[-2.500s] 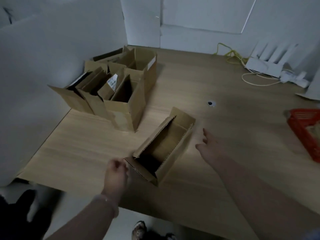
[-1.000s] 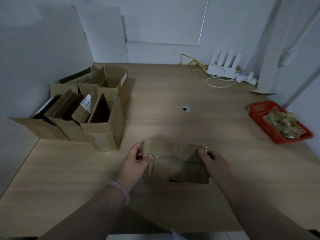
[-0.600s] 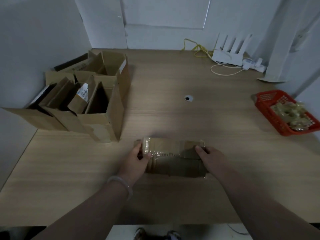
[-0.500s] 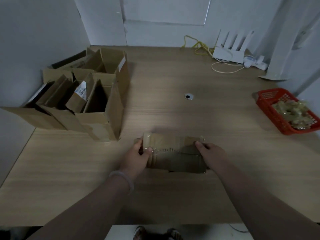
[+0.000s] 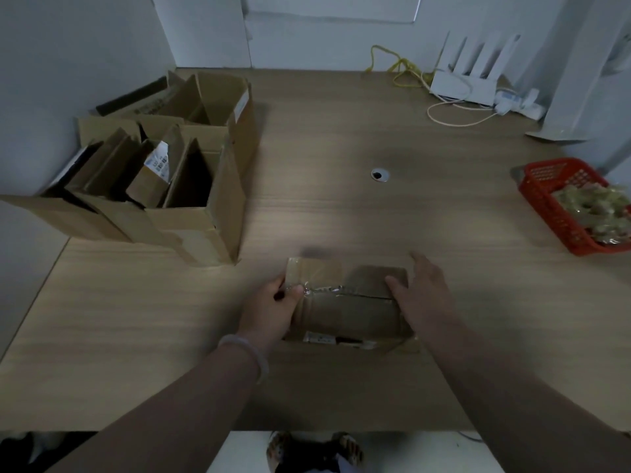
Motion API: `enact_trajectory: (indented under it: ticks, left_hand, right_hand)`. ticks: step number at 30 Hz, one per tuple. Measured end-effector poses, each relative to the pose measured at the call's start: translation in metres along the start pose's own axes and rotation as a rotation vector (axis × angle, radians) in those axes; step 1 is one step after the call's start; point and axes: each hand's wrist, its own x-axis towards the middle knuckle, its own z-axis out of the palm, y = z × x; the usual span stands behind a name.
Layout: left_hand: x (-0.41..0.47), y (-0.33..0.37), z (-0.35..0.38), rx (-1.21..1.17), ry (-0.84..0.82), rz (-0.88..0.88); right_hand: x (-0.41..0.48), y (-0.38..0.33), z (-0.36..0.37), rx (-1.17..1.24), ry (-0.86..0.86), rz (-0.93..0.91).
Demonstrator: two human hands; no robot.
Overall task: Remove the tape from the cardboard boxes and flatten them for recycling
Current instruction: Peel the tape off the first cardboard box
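Note:
A small brown cardboard box point(image 5: 345, 312) lies on the wooden table in front of me, its taped face up. Clear tape point(image 5: 322, 289) runs along its middle seam and over the left end. My left hand point(image 5: 273, 307) grips the box's left end, the thumb pressing on the crinkled tape. On the right end rests my right hand point(image 5: 421, 290), fingers straight and spread over the top and far edge.
Several open cardboard boxes point(image 5: 164, 179) stand in a cluster at the left, against the wall. A red basket point(image 5: 546, 203) with crumpled tape sits at the right edge. A white router point(image 5: 467, 73) and cables lie at the back. A cable hole point(image 5: 379, 174) is mid-table.
The box was lying open on its side; both hands took it and turned it taped face up. In the last half second my right hand opened and slid over the box's right end.

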Motion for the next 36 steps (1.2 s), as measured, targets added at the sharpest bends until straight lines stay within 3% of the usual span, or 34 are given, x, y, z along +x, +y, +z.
enact_trajectory:
  ticks: [3,6,8,10,14,17,20,30,36]
  left_hand:
    - [-0.003,-0.002,-0.004,-0.025,-0.014,-0.013]
    - [-0.005,-0.007,-0.005,-0.03,-0.036,0.001]
    - [-0.007,-0.009,-0.006,-0.083,-0.054,-0.001]
    - [-0.011,-0.012,-0.01,-0.165,-0.064,-0.011]
    - [-0.029,-0.029,-0.019,-0.263,-0.171,-0.005]
    - [-0.039,-0.038,-0.012,-0.411,-0.094,-0.151]
    - [-0.042,-0.037,-0.011,-0.446,-0.061,-0.189]
    - [-0.04,-0.026,-0.014,-0.818,-0.217,-0.453]
    - [-0.032,-0.02,-0.019,-0.682,-0.215,-0.382]
  right_hand:
    - [-0.021,-0.023,0.004,-0.188,0.071,-0.456]
    - [-0.044,-0.043,0.023,-0.281,-0.142,-0.749]
    - [-0.053,-0.045,0.037,-0.41,-0.204,-0.764]
    - [-0.052,-0.041,0.044,-0.518,-0.159,-0.761]
    - [-0.048,-0.04,0.046,-0.539,-0.124,-0.783]
    - [-0.048,-0.041,0.048,-0.557,-0.121,-0.785]
    - [-0.046,-0.04,0.049,-0.543,-0.133,-0.777]
    - [-0.044,-0.039,0.05,-0.543,-0.133,-0.774]
    - [-0.046,-0.039,0.049,-0.518,-0.123,-0.783]
